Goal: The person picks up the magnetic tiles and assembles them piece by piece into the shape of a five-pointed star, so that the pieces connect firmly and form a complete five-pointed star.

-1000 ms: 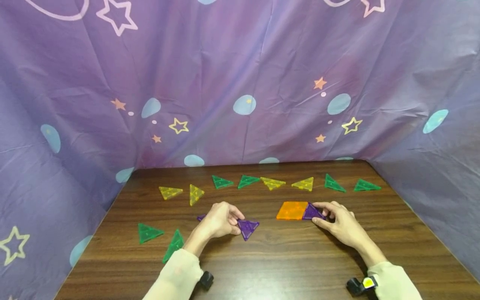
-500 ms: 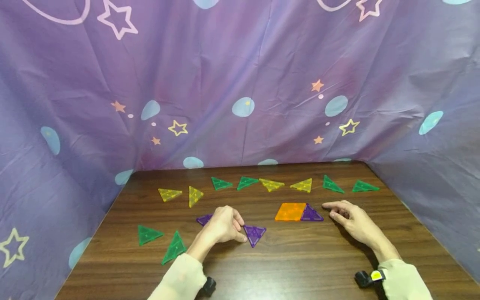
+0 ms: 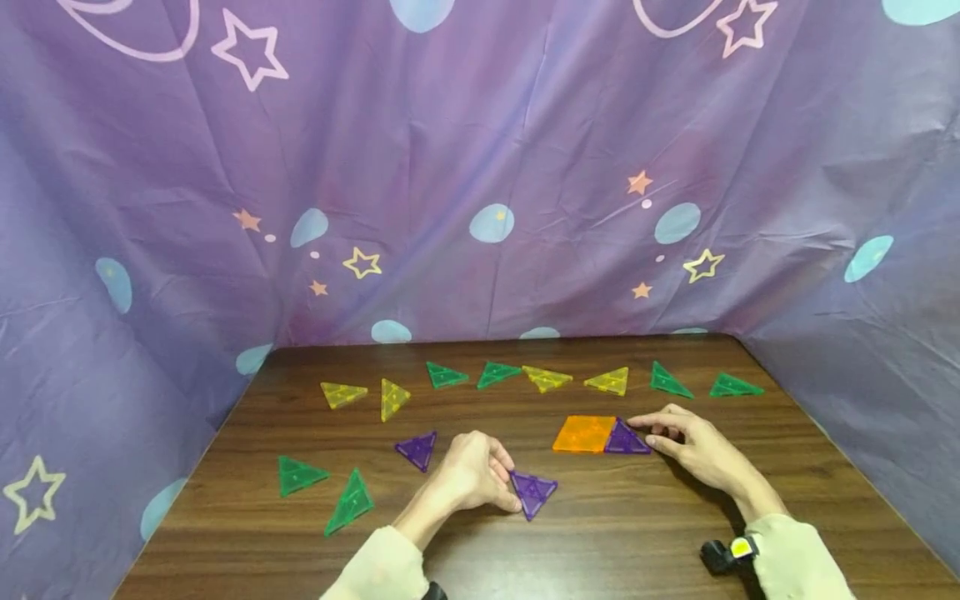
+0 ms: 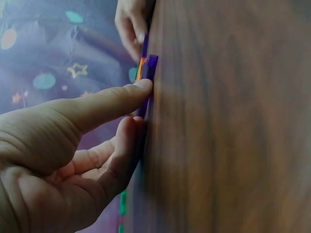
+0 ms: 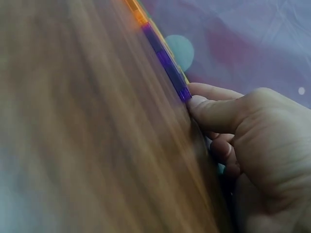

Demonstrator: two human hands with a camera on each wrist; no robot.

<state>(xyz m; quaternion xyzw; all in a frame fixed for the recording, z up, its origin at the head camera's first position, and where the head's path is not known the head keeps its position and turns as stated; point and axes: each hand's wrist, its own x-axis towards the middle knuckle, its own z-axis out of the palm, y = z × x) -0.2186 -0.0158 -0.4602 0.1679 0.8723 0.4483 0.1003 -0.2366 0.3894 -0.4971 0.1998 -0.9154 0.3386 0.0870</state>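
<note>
My left hand (image 3: 474,477) pinches a purple triangle tile (image 3: 534,493) between thumb and fingers, near the middle of the table. The left wrist view shows this purple tile (image 4: 151,63) edge-on, low by the wood. Farther right, an orange four-sided tile (image 3: 584,434) lies flat with another purple triangle tile (image 3: 626,439) against its right side. My right hand (image 3: 693,442) has thumb and index finger on that second purple tile's right corner; the right wrist view shows the thumb at the purple tile's end (image 5: 171,70). A third purple triangle tile (image 3: 417,451) lies left of my left hand.
Green triangle tiles (image 3: 299,476) and yellow triangle tiles (image 3: 343,395) lie spread along the back and left of the brown wooden table (image 3: 600,542). A purple patterned cloth (image 3: 420,167) hangs behind and at both sides.
My left hand has slid right and nearer with its purple tile, uncovering the third purple tile. My right hand drew off the tile beside the orange one, then returned to it.
</note>
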